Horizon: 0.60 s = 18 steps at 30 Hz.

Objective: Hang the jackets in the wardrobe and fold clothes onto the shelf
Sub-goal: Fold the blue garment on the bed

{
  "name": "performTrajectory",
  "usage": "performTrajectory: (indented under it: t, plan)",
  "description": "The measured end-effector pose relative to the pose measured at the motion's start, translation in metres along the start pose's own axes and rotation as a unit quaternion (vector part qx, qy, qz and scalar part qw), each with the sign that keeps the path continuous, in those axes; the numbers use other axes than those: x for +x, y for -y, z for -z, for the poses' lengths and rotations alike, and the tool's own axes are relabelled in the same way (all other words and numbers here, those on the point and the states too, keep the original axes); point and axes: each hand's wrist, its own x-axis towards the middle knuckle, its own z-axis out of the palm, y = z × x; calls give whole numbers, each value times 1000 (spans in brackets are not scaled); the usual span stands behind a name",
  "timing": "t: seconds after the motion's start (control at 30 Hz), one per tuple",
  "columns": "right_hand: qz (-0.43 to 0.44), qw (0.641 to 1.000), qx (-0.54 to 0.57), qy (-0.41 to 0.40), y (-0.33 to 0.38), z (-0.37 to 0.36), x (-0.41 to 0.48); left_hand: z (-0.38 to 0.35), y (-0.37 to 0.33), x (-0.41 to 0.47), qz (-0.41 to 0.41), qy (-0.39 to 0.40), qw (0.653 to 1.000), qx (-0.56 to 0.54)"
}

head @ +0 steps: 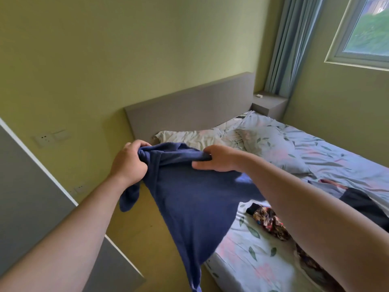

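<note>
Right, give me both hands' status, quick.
Left hand: grips the bunched top edge of the dark blue fabric garment.
Right hand: pinches the same garment's edge.

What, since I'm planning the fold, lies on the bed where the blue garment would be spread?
The left hand and right hand grip the blue garment. A patterned garment and a dark garment lie on the bed right of it; the near sheet is bare.

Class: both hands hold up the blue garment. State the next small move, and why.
Probably lower the blue garment flat onto the bed for folding: the left hand and right hand grip its top edge, and it hangs crumpled in the air.
</note>
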Motion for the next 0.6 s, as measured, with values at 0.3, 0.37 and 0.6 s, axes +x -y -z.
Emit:
performTrajectory:
  t: [0.3,0.37,0.6]
  plan:
    - [-72,993,-44,77,-8,15,-8,-5,-1,-3,48,38,970,234]
    - [-66,989,121,59,-6,15,-9,-6,-11,-6,35,96,947,305]
    - [118,984,134,18,17,26,-9,-21,-60,-13,44,283,910,-301]
